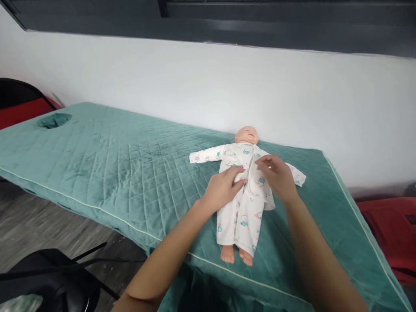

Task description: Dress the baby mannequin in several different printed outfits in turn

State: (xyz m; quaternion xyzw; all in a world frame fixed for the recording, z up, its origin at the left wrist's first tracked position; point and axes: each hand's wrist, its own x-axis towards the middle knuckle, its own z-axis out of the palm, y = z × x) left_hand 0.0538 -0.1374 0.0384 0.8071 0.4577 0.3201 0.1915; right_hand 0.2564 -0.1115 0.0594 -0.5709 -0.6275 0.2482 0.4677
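Observation:
A baby doll (247, 135) lies on its back on the green quilted bed cover, its head toward the wall and its bare feet toward me. It wears a white printed shirt (230, 151) with long sleeves and matching trousers (227, 225). My left hand (223, 187) rests on the shirt front at the belly, thumb and fingers apart. Across from it, my right hand (274, 173) has its fingertips pinched together at the edge of the shirt's front opening, beside the chest. The right hand covers part of the doll's sleeve.
The massage bed (156, 173) runs along a white wall (146, 82) and has a face hole (54, 120) at its far left end. A black chair (48, 277) stands at lower left. Red seats (390, 229) show past the right edge.

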